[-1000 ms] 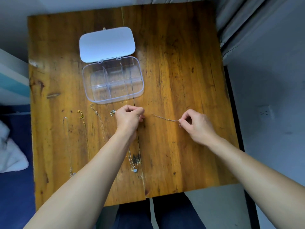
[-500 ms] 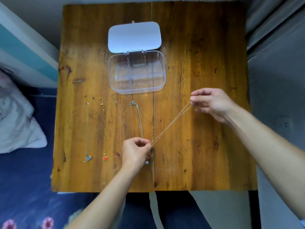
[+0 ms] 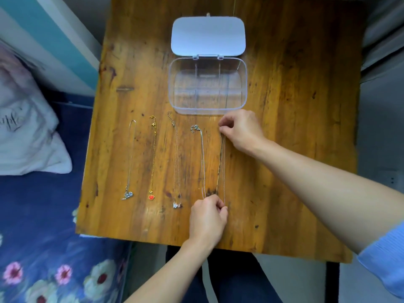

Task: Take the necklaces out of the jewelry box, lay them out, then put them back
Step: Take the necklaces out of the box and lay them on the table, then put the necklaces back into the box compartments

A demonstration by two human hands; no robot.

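Wooden tabletop point(image 3: 295, 127) with a clear plastic jewelry box point(image 3: 208, 86) sitting open near the far edge, lid point(image 3: 208, 36) flipped back flat, all compartments look bare. Four necklaces are laid out in a row in front of it, running away from the person: a silver one point(image 3: 130, 158) on the left, then a gold one with a red pendant point(image 3: 153, 158), then a thin pale chain point(image 3: 176, 158), then another silver chain point(image 3: 202, 158).

Fifth necklace point(image 3: 223, 162) is stretched straight between both hands, just right of the fourth. Right hand point(image 3: 242, 131) reaches in from the right, forearm angled across the tabletop, fingertips pinched on the far end right by the box's front edge. Left hand point(image 3: 207, 219) comes up from below, curled into a loose fist, thumb and forefinger nipping the near end. Can't tell whether the chain is touching the wood or held just above it.
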